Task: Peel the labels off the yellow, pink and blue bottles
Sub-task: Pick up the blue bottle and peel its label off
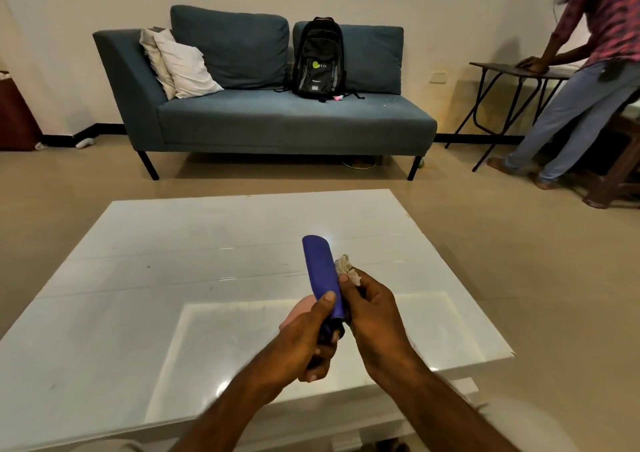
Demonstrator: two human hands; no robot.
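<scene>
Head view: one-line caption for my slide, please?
Left hand grips the blue bottle over the table while right hand pinches a crumpled label.

One blue bottle (321,271), one crumpled label (346,268), two hands, one table (173,278), one backpack (318,58)

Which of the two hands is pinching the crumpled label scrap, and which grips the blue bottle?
The right hand pinches the pale crumpled scrap at its fingertips beside the blue bottle. The left hand wraps the bottle's lower end, holding it above the white table.
</scene>
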